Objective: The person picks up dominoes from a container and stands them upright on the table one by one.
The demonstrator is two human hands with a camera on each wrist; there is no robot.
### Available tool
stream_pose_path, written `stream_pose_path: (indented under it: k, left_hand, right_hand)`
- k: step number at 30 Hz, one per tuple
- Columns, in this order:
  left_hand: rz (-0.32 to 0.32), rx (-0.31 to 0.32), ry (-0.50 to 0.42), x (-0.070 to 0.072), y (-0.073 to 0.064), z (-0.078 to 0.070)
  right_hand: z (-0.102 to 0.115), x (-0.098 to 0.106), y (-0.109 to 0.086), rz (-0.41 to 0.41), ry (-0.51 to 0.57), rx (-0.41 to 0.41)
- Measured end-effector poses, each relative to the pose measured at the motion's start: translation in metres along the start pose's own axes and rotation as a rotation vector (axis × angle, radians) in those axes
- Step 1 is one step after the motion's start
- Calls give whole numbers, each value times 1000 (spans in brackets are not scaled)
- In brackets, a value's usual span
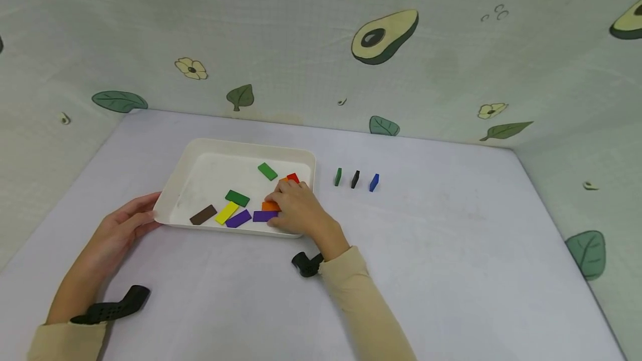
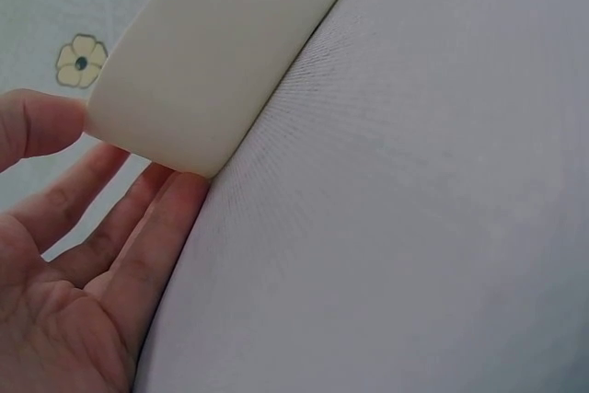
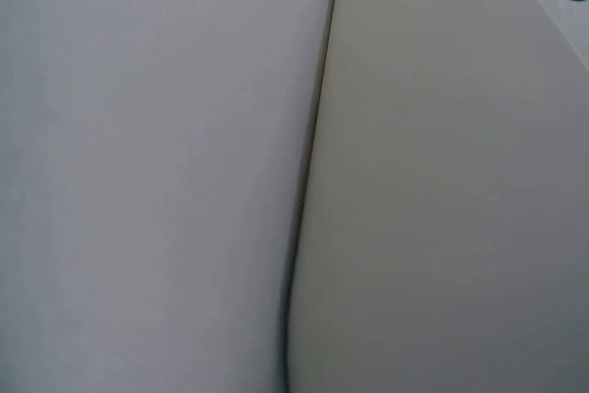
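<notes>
A white tray (image 1: pixel 220 169) holds several small flat rectangular blocks like dominoes. At its near left corner my left hand (image 1: pixel 120 233) grips the tray; in the left wrist view the thumb (image 2: pixel 41 123) is at the rim and the fingers are against the wall and underside. My right hand (image 1: pixel 300 210) reaches into the tray's right end, among an orange block (image 1: pixel 270 206), a purple block (image 1: pixel 264 216) and a red block (image 1: pixel 293 177). Its fingertips are partly hidden, so whether it pinches a block is unclear. In the right wrist view only the tray's outer wall (image 3: pixel 433 172) and tabletop show.
Right of the tray, a green block (image 1: pixel 338 177), a black block (image 1: pixel 355 179) and a blue block (image 1: pixel 374 183) stand on edge in a spaced row. Brown (image 1: pixel 203 215), yellow (image 1: pixel 227 213) and other blocks lie in the tray. An avocado-print cloth (image 1: pixel 301 43) rises behind the table.
</notes>
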State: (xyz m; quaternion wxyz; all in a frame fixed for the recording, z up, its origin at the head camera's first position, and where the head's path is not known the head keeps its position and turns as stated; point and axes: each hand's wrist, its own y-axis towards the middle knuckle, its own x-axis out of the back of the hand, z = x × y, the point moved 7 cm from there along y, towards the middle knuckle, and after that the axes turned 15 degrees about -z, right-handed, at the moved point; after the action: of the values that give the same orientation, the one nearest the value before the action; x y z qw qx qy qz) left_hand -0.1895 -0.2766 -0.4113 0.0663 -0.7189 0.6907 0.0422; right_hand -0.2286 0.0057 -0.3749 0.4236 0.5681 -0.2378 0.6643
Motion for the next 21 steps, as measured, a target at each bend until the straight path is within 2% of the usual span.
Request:
stream_pose_path:
  k: [8, 14, 21]
  left_hand:
    - [-55, 1, 76, 2, 0, 0]
    - [-23, -9, 53, 0, 0, -1]
    - [-47, -7, 78, 2, -1, 1]
  right_hand:
    - [-2, 1, 0, -16, 17, -36]
    - [-3, 1, -1, -12, 41, -56]
    - [-3, 0, -1, -11, 94, -83]
